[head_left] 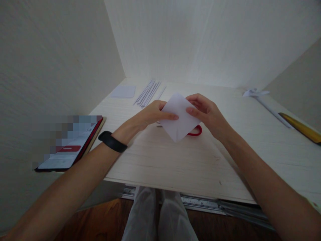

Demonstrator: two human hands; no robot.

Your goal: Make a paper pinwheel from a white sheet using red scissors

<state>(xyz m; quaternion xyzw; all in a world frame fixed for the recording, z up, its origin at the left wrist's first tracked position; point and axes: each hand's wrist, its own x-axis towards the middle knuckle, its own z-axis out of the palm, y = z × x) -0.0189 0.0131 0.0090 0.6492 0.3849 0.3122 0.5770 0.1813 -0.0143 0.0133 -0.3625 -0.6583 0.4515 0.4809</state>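
Observation:
A square sheet of white paper (177, 125) is held up above the table, one corner pointing down toward me, with a faint crease near that corner. My left hand (156, 113) pinches its left side, thumb lying on top. On the right side my right hand (202, 108) grips it, thumb on the face and fingers partly behind. Below the paper, a red scissor handle (198, 131) sticks out on the table; the rest of the scissors is mostly hidden.
Several thin white paper sticks (147, 93) lie at the back, beside a stack of white paper (123, 91). A tablet (72, 147) stands at the left. To the right lie a paper pinwheel on a white stick (272, 110) and a yellow object (301, 129). Walls enclose the table (163, 164).

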